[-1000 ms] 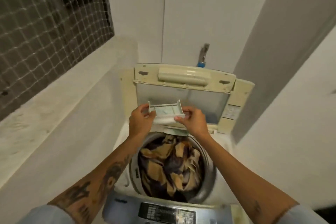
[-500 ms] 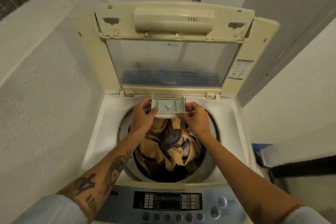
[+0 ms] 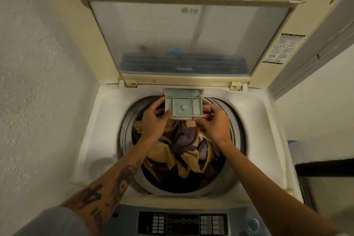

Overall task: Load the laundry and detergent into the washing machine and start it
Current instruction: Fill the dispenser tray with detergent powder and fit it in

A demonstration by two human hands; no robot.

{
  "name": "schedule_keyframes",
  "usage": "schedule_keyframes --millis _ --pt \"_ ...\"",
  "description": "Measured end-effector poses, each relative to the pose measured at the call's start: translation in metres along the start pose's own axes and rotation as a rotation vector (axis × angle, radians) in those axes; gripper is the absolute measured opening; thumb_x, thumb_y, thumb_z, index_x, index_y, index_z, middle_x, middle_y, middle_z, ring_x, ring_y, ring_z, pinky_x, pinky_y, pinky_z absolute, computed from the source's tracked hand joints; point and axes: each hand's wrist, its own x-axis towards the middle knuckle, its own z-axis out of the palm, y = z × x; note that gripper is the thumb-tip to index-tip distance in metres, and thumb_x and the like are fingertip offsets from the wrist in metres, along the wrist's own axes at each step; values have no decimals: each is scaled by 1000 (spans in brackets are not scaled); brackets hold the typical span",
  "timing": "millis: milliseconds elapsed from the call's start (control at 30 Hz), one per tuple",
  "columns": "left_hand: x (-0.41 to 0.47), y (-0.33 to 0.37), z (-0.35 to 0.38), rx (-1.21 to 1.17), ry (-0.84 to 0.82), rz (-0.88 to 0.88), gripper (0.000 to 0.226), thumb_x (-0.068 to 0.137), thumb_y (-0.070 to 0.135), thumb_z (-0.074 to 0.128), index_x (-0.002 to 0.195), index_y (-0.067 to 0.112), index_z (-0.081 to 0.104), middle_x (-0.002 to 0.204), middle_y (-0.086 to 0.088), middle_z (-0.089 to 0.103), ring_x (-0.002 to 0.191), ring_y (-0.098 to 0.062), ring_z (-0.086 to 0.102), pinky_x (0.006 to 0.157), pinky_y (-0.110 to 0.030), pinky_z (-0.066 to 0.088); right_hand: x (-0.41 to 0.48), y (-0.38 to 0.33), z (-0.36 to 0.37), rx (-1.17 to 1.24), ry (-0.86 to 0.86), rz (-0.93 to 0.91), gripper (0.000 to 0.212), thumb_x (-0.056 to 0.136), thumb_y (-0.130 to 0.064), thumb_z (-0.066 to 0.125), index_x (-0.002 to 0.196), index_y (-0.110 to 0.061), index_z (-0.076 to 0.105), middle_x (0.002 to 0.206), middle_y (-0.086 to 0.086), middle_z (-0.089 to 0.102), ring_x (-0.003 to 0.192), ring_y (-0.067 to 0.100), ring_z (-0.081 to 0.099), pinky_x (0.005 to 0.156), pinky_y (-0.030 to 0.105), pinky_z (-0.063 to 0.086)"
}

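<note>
Two hands steady one small detergent drawer [image 3: 183, 105] at the back rim of the tub, just above centre of the frame: the left hand [image 3: 153, 120] pinches its left wall and the right hand [image 3: 213, 122] its front right corner, so each grip is closed on the drawer. A little clump of pale detergent [image 3: 182, 109] sits in the middle compartment; the side compartments look bare. The drawer's far end appears to be at or just inside its slot [image 3: 183, 91] in the washing machine [image 3: 95, 120] top, though whether it is riding in its guides cannot be told. Below it, the laundry [image 3: 183, 145], tan and purple cloth, fills the drum [image 3: 124, 140] almost to the rim. The lid [image 3: 180, 34] stands open at the top of the frame, and the control panel [image 3: 183, 223] lies at the bottom edge, untouched. Judging from this, the risk is a skewed push: uneven pressure from the two hands could cock the drawer and jam it, or tilt it so the detergent spills onto the cloth. A fold of cloth riding high under the drawer might also catch.
</note>
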Motion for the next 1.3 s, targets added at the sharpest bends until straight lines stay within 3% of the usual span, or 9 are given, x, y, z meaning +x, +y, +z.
schedule_keyframes --millis 233,433,500,567,700,767,900,1100,1300 --pt "2 10 5 -59 42 37 44 91 6 62 131 24 57 113 15 62 98 13 59 81 -12 52 1 -5 -7 48 -1 -32 32 76 -5 81 103 -9 67 98 -3 74 82 3 71 68 14 54" --pt "-1 11 9 -92 102 15 43 91 6 61 129 27 59 110 8 67 90 8 64 75 -18 55 -1 -8 -9 58 -11 -55 31 78 -5 80 106 -9 67 99 -2 75 82 5 72 71 18 57" --pt "-3 10 10 -98 111 11 43 90 7 61 128 30 60 114 4 67 96 3 64 76 -21 56 -1 -9 -10 56 -10 -61 32 78 -5 79 107 -11 67 101 -2 75 84 6 72 73 20 57" --pt "-4 9 11 -104 120 13 43 90 7 61 127 30 60 117 4 67 105 -1 63 77 -21 56 -2 -10 -10 52 -13 -65 32 78 -4 79 107 -10 67 102 -2 74 85 5 71 74 19 57" --pt "-7 5 8 -119 134 -24 45 90 8 60 128 32 59 117 3 68 86 -1 64 76 -29 59 -6 -13 -8 35 -16 -68 29 77 -5 80 100 -15 64 97 -6 71 81 -4 68 69 11 52" --pt "-8 1 5 -112 131 -25 46 90 10 61 126 37 59 117 3 69 97 -8 66 79 -38 60 -8 -14 -6 33 -26 -67 31 77 -4 80 101 -14 65 94 -12 69 79 -11 65 67 7 50" --pt "-8 1 1 -111 120 -4 44 89 11 62 128 33 60 114 4 70 106 -7 65 83 -34 59 -6 -15 -4 49 -41 -66 30 79 0 78 101 -14 64 93 -17 66 77 -14 65 65 5 48" --pt "-8 8 4 -114 134 25 45 90 5 61 131 24 59 113 13 66 102 7 61 77 -12 53 1 -9 -7 31 -35 -70 30 78 -2 79 106 -5 66 101 0 72 81 -7 67 69 8 51" --pt "-7 5 4 -102 151 23 46 90 6 60 130 28 59 114 6 67 91 9 64 71 -23 58 0 -8 -7 47 -41 -78 33 79 -1 78 109 -3 65 105 2 72 87 -1 69 71 11 53"
